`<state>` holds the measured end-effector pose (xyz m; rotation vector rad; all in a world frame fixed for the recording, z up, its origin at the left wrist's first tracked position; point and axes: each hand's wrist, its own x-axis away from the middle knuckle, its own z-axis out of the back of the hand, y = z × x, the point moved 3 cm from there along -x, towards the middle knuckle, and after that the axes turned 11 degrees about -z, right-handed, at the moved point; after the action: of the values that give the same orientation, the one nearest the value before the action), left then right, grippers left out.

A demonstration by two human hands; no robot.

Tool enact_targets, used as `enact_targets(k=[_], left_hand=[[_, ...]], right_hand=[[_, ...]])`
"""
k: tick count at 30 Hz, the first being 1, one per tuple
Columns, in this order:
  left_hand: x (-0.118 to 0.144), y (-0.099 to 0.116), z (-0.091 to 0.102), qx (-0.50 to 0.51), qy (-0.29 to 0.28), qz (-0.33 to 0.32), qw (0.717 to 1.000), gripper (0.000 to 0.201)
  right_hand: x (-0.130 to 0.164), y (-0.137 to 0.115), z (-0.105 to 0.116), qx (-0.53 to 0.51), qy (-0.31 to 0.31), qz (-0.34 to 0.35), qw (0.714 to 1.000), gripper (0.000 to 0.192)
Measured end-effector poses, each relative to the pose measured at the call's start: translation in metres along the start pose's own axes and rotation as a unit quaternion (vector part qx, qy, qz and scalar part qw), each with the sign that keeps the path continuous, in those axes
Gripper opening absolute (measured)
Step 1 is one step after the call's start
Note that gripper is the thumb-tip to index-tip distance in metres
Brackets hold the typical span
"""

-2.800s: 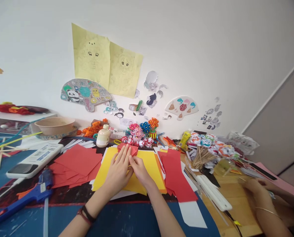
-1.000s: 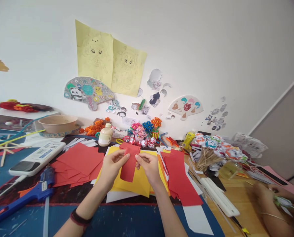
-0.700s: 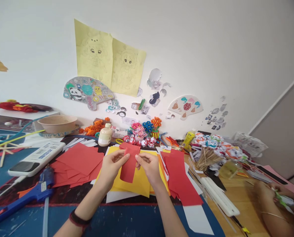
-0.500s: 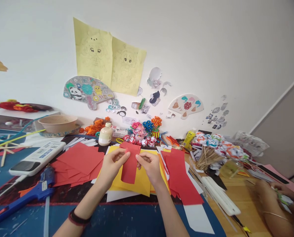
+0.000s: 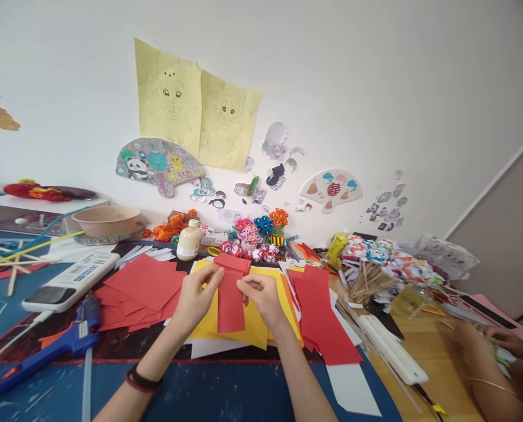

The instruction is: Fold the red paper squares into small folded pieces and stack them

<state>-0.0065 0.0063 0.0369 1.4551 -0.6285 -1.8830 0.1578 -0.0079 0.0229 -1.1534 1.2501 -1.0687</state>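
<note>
A folded piece of red paper [image 5: 231, 305] is held up between my two hands, over a stack of yellow paper [image 5: 256, 331]. My left hand [image 5: 202, 290] pinches its left edge between thumb and fingers. At the right edge, my right hand [image 5: 260, 293] pinches it too, with the fingertips curled behind. The upper part of the paper shows a fold line, and a flap stands at the top. Piles of red paper lie on both sides, a left pile [image 5: 144, 284] and a right pile [image 5: 325, 322].
A blue glue gun [image 5: 63, 346] and a white power strip [image 5: 72, 281] lie at the left. A glue bottle [image 5: 189, 241] and paper flowers [image 5: 248, 231] stand at the back. At the right are a white strip [image 5: 393, 349], wooden sticks [image 5: 369, 281] and another person's arm [image 5: 492, 369].
My right hand has shifted slightly left and down along the paper's edge. The view has moved a little. Both hands still hold the red paper.
</note>
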Motion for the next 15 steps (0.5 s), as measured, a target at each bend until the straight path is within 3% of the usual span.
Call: enact_targets(k=[3,7,11,15], left_hand=[[0.001,-0.006,-0.002,-0.023,0.007,0.007,1.000,0.035],[0.003,-0.012,-0.009,-0.013,-0.054,0.023,0.998,0.041],[0.003,-0.013,-0.007,-0.101,-0.025,-0.011,0.994,0.044],[0.003,-0.021,-0.010,-0.046,-0.048,0.006,0.998,0.041]], right_hand=[[-0.004,0.008,0.002,-0.010,0.009,-0.003,1.000,0.025],[-0.009,0.016,0.008,-0.010,0.043,0.009,0.999,0.027],[-0.013,0.023,0.009,-0.003,0.042,0.001,0.999,0.026],[-0.016,0.028,0.009,-0.006,0.051,0.001,0.999,0.025]])
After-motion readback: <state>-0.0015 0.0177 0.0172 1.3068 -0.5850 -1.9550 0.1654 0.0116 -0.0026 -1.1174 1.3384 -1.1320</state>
